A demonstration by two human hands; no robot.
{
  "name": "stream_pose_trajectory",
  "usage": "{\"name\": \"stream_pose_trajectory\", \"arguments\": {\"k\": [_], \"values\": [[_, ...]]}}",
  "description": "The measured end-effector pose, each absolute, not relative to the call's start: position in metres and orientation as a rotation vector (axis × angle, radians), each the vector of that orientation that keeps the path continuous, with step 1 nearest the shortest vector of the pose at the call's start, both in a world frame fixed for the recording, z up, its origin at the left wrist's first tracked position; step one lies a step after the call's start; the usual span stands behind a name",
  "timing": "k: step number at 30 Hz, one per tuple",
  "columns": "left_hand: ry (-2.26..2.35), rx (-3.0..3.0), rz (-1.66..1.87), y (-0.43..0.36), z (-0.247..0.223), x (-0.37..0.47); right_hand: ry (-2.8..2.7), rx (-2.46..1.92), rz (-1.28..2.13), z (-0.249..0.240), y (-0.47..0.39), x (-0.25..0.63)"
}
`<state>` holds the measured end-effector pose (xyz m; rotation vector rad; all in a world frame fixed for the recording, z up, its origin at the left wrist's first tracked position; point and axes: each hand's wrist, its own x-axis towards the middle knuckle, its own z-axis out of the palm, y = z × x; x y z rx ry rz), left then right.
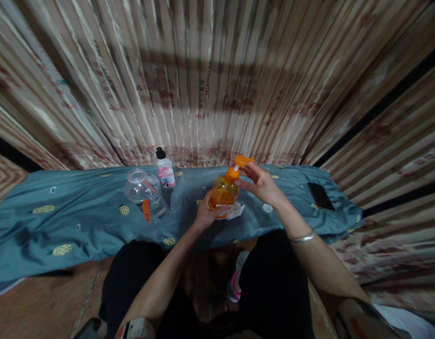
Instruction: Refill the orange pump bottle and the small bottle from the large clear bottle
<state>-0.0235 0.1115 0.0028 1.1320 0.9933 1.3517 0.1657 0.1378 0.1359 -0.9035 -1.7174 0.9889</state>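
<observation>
An orange see-through pump bottle (pixel 224 192) stands slightly tilted over the cloth, near the middle of the view. My left hand (pixel 206 213) is wrapped round its lower left side. At the bottle's neck, my right hand (pixel 260 182) has its fingers at the orange pump head (pixel 242 161), just under the spout. A crumpled white tissue (pixel 235 211) lies against the bottle's base. To the left are a clear round-mouthed plastic jar (pixel 136 188) with an orange label and a small pink-labelled bottle with a black cap (pixel 166 173).
Blue-green patterned cloth (pixel 97 202) covers the low surface. A white round lid (pixel 267 207) lies right of the bottle, and a dark phone (pixel 320 196) lies farther right. Pleated curtains (pixel 203 94) hang close behind. My knees are at the front edge.
</observation>
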Motion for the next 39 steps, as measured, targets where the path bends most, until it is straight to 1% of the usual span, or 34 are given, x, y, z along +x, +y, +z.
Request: {"name": "stream_pose_trajectory", "arguments": {"k": [9,18,25,28,30,36,39], "values": [[1.069,1.27,1.307,0.114,-0.005,-0.024,-1.821,-0.858,1.29,0.163,0.151,0.168],[1.048,1.281,1.309,0.113,-0.006,-0.02,-1.801,-0.858,1.226,0.156,0.149,0.169],[1.061,1.286,1.313,0.113,-0.003,-0.02,-1.804,-0.859,1.273,0.155,0.154,0.168],[1.068,1.282,1.313,0.113,-0.003,-0.02,-1.757,-0.879,1.184,0.148,0.153,0.163],[1.073,1.275,1.313,0.113,-0.005,-0.02,-1.72,-0.916,1.065,0.142,0.149,0.158],[1.085,1.258,1.325,0.114,-0.009,-0.02,-1.614,-1.206,0.511,0.129,0.129,0.139],[1.077,1.254,1.332,0.113,-0.01,-0.021,-1.602,-1.254,0.479,0.128,0.125,0.134]]}}
